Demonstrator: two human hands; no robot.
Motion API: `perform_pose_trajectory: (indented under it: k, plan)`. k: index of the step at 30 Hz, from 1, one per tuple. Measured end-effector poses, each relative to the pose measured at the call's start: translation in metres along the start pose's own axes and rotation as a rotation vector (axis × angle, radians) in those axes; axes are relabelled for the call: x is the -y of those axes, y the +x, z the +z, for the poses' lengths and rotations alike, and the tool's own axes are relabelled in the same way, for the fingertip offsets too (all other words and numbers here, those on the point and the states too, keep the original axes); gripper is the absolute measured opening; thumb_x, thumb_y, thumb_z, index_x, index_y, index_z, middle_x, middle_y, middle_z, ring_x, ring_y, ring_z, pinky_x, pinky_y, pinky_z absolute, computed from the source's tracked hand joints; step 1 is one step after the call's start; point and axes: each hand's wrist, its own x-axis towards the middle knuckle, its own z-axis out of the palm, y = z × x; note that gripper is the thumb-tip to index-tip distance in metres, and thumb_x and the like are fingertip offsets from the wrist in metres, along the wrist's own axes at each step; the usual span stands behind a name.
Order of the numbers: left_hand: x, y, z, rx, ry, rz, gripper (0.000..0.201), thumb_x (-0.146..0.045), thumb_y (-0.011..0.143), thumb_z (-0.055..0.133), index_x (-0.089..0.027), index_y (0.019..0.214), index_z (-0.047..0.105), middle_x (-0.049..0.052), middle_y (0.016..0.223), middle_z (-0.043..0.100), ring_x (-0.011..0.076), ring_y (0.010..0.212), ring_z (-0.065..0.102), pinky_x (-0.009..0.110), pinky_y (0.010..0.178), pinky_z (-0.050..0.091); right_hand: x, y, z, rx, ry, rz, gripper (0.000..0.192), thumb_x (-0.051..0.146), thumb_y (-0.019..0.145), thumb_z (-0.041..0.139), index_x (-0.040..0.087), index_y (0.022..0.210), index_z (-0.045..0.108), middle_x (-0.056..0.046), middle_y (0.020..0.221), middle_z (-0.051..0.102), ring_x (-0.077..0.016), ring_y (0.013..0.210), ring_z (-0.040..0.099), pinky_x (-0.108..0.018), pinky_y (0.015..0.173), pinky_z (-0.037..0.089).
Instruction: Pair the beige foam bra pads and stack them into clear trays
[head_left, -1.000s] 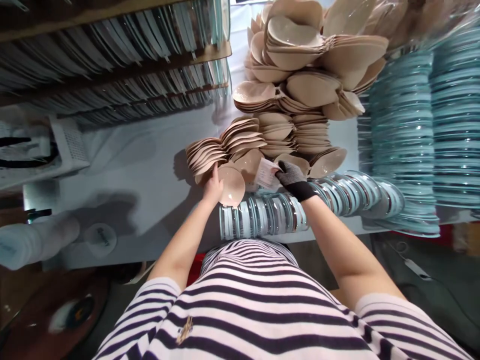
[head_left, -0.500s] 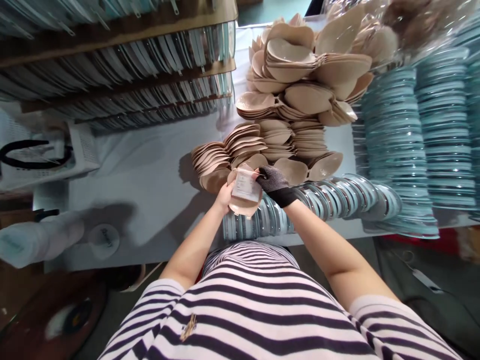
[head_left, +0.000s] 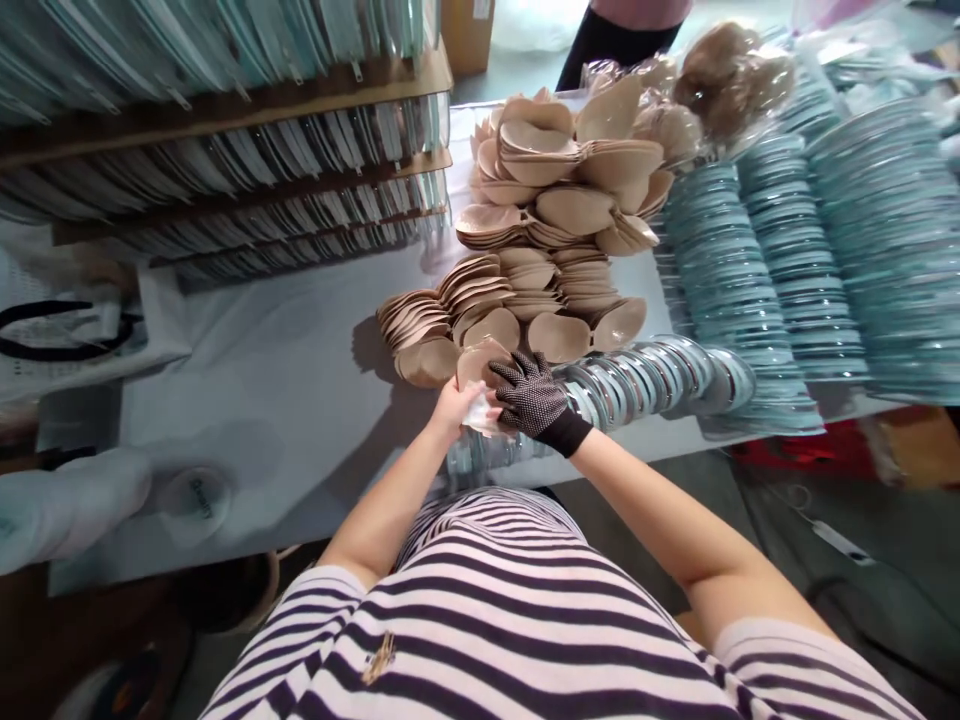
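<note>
Low in front of me, I hold a beige bra cup (head_left: pixel 484 362) with a crumpled white packet (head_left: pixel 478 412) against its lower part. My left hand (head_left: pixel 451 405), bare, grips the left edge of the cup and packet. On the other side my right hand (head_left: pixel 531 400), in a black dotted glove, has its fingers bent over the cup, with the thumb side at the packet. The right fingers partly hide both things. Just beyond my hands, stacked beige bra cups (head_left: pixel 427 360) lie in rows on the table.
A row of clear plastic cases (head_left: pixel 637 378) runs right of my hands, with tall stacks of them (head_left: pixel 742 290) farther right. Filled shelves (head_left: pixel 360 150) stand at the left back. A white basket (head_left: pixel 161 320) sits far left. Another person's dark-clad legs (head_left: pixel 619 45) show behind the table.
The packet, flat and facing up before, is now crumpled and lower against the cup. My right hand has moved down, its gloved fingers now spread over the cup. The view has shifted slightly.
</note>
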Motion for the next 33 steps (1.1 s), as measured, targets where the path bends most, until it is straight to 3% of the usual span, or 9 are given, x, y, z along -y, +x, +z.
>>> perform_pose_trajectory:
  k: [4, 8, 11, 13, 18, 21, 25, 30, 33]
  plan:
    - [0.018, -0.004, 0.008, -0.078, 0.136, 0.125, 0.060, -0.038, 0.055, 0.089, -0.015, 0.105, 0.066, 0.011, 0.104, 0.075, 0.0262, 0.099, 0.071, 0.038, 0.089, 0.055, 0.012, -0.021, 0.008, -0.075, 0.069, 0.264, 0.036, 0.038, 0.099, 0.046, 0.022, 0.117, 0.073, -0.010, 0.138, 0.064, -0.0341, 0.132, 0.046, -0.057, 0.113, 0.025]
    - [0.030, -0.014, 0.020, -0.007, 0.328, 0.320, 0.053, -0.036, 0.071, 0.080, -0.020, 0.119, 0.065, 0.009, 0.118, 0.072, 0.0243, 0.114, 0.067, 0.035, 0.099, 0.051, 0.020, -0.038, 0.023, -0.021, 0.012, 0.540, 0.042, 0.037, 0.086, 0.064, 0.014, 0.121, 0.069, -0.019, 0.119, 0.071, -0.0365, 0.111, 0.060, -0.055, 0.107, 0.032]
    - [0.040, -0.022, 0.030, 0.029, 0.367, 0.305, 0.047, -0.035, 0.072, 0.079, -0.019, 0.116, 0.067, 0.008, 0.113, 0.073, 0.0226, 0.107, 0.069, 0.034, 0.097, 0.052, 0.019, -0.053, 0.031, 0.111, 0.075, 0.646, 0.033, 0.036, 0.085, 0.064, 0.016, 0.109, 0.073, -0.017, 0.112, 0.074, -0.0331, 0.101, 0.065, -0.047, 0.096, 0.042]
    - [0.048, -0.023, 0.037, 0.035, 0.280, 0.269, 0.045, -0.036, 0.072, 0.079, -0.019, 0.112, 0.068, 0.008, 0.112, 0.074, 0.0216, 0.106, 0.069, 0.033, 0.096, 0.053, 0.013, -0.066, 0.033, 0.084, 0.156, 0.667, 0.026, 0.035, 0.089, 0.058, 0.018, 0.096, 0.076, -0.013, 0.104, 0.076, -0.0287, 0.097, 0.066, -0.041, 0.091, 0.045]
    - [0.066, -0.028, 0.063, -0.046, -0.030, 0.110, 0.045, -0.042, 0.067, 0.086, -0.017, 0.100, 0.069, 0.007, 0.097, 0.077, 0.0231, 0.096, 0.072, 0.034, 0.086, 0.056, -0.015, -0.093, 0.039, -0.502, 0.371, 0.666, 0.021, 0.034, 0.083, 0.060, 0.019, 0.077, 0.072, -0.015, 0.116, 0.070, -0.0294, 0.111, 0.061, -0.043, 0.102, 0.044]
    - [0.074, -0.037, 0.084, -0.020, -0.148, 0.063, 0.048, -0.037, 0.066, 0.089, -0.018, 0.105, 0.069, 0.008, 0.101, 0.077, 0.0240, 0.098, 0.072, 0.035, 0.087, 0.057, -0.026, -0.097, 0.049, -0.746, 0.630, 0.696, 0.020, 0.035, 0.083, 0.057, 0.021, 0.071, 0.064, -0.012, 0.097, 0.071, -0.0258, 0.096, 0.064, -0.041, 0.093, 0.050]
    - [0.082, -0.047, 0.108, 0.027, -0.200, -0.009, 0.046, -0.028, 0.067, 0.088, -0.020, 0.108, 0.068, 0.006, 0.100, 0.077, 0.0205, 0.090, 0.074, 0.033, 0.084, 0.058, -0.022, -0.090, 0.066, -0.931, 0.884, 0.789, 0.023, 0.041, 0.084, 0.054, 0.023, 0.070, 0.056, -0.003, 0.072, 0.064, -0.0194, 0.071, 0.059, -0.037, 0.080, 0.053]
    - [0.086, -0.051, 0.114, -0.058, -0.226, -0.029, 0.037, -0.025, 0.069, 0.085, -0.019, 0.102, 0.068, 0.004, 0.092, 0.076, 0.0177, 0.081, 0.073, 0.028, 0.072, 0.058, -0.013, -0.094, 0.072, -1.021, 0.972, 0.765, 0.023, 0.042, 0.080, 0.059, 0.024, 0.067, 0.053, -0.002, 0.074, 0.061, -0.0187, 0.075, 0.057, -0.036, 0.082, 0.051]
    - [0.080, -0.053, 0.113, 0.111, -0.206, -0.075, 0.047, -0.039, 0.073, 0.083, -0.020, 0.114, 0.068, 0.008, 0.109, 0.076, 0.0248, 0.098, 0.073, 0.038, 0.081, 0.061, -0.021, -0.104, 0.065, -1.124, 1.036, 0.770, 0.028, 0.045, 0.083, 0.058, 0.023, 0.067, 0.052, 0.000, 0.071, 0.059, -0.0171, 0.070, 0.055, -0.034, 0.077, 0.050]
